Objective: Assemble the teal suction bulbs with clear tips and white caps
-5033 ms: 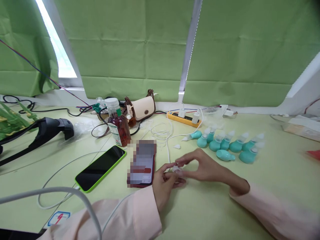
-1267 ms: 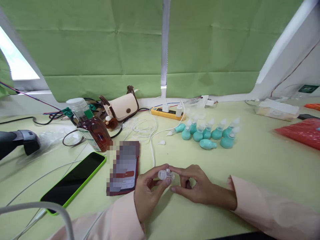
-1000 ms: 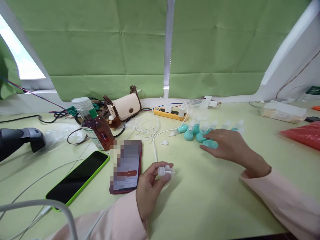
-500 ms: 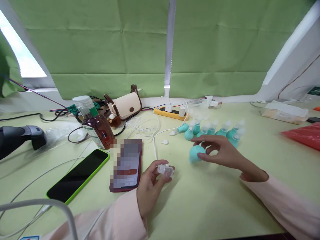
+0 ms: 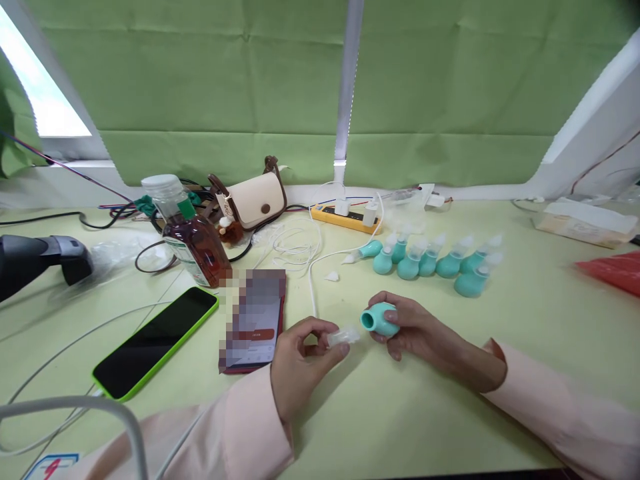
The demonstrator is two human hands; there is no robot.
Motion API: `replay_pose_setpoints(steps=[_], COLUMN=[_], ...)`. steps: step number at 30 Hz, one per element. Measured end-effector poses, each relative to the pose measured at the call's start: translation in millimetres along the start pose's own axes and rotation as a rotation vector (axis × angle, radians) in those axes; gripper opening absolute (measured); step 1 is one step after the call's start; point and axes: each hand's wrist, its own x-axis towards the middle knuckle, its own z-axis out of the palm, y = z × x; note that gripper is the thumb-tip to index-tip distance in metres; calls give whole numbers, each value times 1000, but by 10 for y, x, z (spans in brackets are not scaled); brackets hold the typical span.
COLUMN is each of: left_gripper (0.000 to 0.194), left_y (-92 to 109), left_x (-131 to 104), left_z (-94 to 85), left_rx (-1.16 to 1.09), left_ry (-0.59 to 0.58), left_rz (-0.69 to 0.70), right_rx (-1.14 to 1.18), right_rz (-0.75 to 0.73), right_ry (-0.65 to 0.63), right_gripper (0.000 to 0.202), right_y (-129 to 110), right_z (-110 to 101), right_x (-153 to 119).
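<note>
Between the thumb and fingers of my left hand [image 5: 305, 363] is a clear plastic nozzle [image 5: 345, 336], its end pointing right. My right hand [image 5: 417, 333] grips a teal rubber bulb [image 5: 381, 320], whose round open mouth faces left toward the nozzle. A small gap separates the two pieces. Behind them several teal bulbs with clear nozzles fitted stand in a group, one of them a bulb [image 5: 470, 283] at the right front. Another bulb with a nozzle [image 5: 364, 251] lies on its side. A small white tip [image 5: 331, 275] rests on the table.
A phone in a red case [image 5: 255, 323] and a green-edged phone [image 5: 157, 343] lie at left. Behind are a bottle of dark liquid [image 5: 195, 247], a cream handbag [image 5: 260, 200] and a yellow power strip [image 5: 325, 215] with white cables. Red plastic [image 5: 613, 272] lies far right.
My right hand has brought the bulb down and left, turning its open mouth toward the nozzle. My left hand has tilted the nozzle to point right. The view has shifted slightly.
</note>
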Motion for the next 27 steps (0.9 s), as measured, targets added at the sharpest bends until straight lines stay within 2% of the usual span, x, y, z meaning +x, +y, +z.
replay_pose_setpoints(steps=[3, 7, 14, 20, 27], left_gripper=[12, 18, 22, 24, 26], left_y=[19, 29, 25, 48, 89], left_x=[-10, -30, -38, -38, -24], left_z=[5, 15, 4, -5, 2], left_rx=[11, -27, 10, 55, 6], left_ry=[-20, -48, -62, -71, -118], left_rz=[32, -65, -41, -29, -126], right_rx=[-170, -361, -565, -953, -1114], right_rz=[-79, -167, -179, -428, -590], right_ry=[17, 10, 1, 14, -76], right_gripper=[24, 25, 23, 20, 31], right_y=[9, 41, 89, 74, 109], right_z=[20, 44, 120, 128, 72], right_x=[-33, -73, -144, -188, -188])
